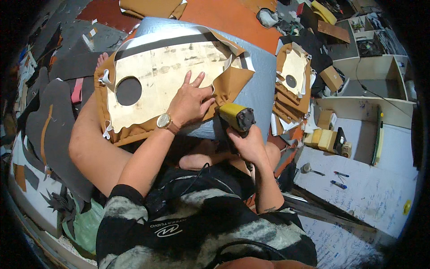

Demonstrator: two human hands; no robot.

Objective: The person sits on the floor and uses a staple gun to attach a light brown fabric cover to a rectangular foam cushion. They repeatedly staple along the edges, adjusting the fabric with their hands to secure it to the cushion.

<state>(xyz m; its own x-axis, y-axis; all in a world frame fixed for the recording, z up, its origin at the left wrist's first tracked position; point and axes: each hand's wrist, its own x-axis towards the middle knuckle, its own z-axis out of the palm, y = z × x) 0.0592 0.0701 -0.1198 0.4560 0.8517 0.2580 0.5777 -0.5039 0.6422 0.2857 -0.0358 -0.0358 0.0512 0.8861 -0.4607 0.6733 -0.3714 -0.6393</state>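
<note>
A pale wooden panel (pixel 165 67) with a round hole lies over my lap on a blue-grey padded board (pixel 260 89). Tan upholstery cover (pixel 233 83) wraps its edges, folded over along the near and left sides and standing loose at the right corner. My left hand (pixel 191 102) rests on the panel's near right part, fingers spread, thumb by the folded cover. In my right hand (pixel 249 142) is a yellow and black staple gun (pixel 235 117), its nose against or just over the cover's near edge; exact contact is hidden.
On the right stands a stack of similar tan-covered panels (pixel 292 76). Beyond it are white shelf boxes (pixel 367 112) with foam blocks (pixel 322 139), and a white board (pixel 331 179) bearing pens. Dark grey sheet pieces (pixel 58 121) lie at left. Orange sheet (pixel 224 18) covers the far floor.
</note>
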